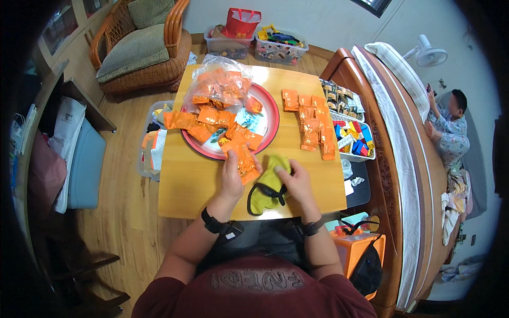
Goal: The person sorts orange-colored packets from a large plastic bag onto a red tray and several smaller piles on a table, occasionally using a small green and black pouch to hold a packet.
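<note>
Near the table's front edge, my left hand (234, 175) holds an orange foil packet (242, 161). My right hand (295, 179) grips a yellow-green cloth with black trim (271, 185), which hangs over the table just to the right of the packet. Beyond my left hand, a red-rimmed round tray (274, 115) carries loose orange packets (214, 116) and a clear plastic bag (220, 81) with more of them inside. A group of similar orange packets (310, 133) lies on the table's right side.
Right of the wooden table (183, 190) stand a white basket of toy bricks (360, 158) and a tray of small packets (342, 98). A plastic bin (143, 159) is at its left. Beyond are toy boxes (280, 51) and a wicker armchair (151, 73). Another person (451, 119) sits on the bed.
</note>
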A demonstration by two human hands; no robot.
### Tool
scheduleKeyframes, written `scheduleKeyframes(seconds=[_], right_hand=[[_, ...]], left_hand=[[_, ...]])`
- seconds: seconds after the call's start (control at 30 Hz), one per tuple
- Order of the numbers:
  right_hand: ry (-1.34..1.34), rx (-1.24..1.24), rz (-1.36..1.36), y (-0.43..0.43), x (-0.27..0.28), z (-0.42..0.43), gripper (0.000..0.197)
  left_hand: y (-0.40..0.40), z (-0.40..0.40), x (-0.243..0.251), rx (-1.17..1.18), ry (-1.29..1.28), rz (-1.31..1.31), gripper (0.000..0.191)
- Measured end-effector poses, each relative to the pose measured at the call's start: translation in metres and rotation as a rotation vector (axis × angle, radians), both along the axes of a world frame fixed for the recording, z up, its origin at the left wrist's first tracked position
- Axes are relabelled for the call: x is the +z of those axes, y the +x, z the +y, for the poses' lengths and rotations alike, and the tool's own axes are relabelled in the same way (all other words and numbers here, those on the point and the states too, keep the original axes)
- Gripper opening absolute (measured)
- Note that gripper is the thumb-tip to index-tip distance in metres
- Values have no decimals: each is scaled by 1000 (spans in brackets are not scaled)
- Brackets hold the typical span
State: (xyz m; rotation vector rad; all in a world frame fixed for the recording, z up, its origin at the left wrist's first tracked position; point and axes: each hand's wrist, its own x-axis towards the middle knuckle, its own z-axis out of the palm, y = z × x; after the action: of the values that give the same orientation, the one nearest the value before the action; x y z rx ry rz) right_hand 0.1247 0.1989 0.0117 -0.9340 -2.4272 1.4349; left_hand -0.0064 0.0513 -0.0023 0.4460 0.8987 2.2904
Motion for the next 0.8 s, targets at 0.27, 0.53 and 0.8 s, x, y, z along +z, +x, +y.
scheduleKeyframes(seconds=[0.27,0.53,0.8], right_hand=[[433,25,699,-41,13,-51,21],[278,-218,620,-46,-3,-47,19],[452,-69,672,-36,3,-42,28]], left_hand=[[5,12,-30,-40,-237,148,65],[3,9,-42,-77,-379,236,62],[7,6,-16,-120,-371,195,58]])
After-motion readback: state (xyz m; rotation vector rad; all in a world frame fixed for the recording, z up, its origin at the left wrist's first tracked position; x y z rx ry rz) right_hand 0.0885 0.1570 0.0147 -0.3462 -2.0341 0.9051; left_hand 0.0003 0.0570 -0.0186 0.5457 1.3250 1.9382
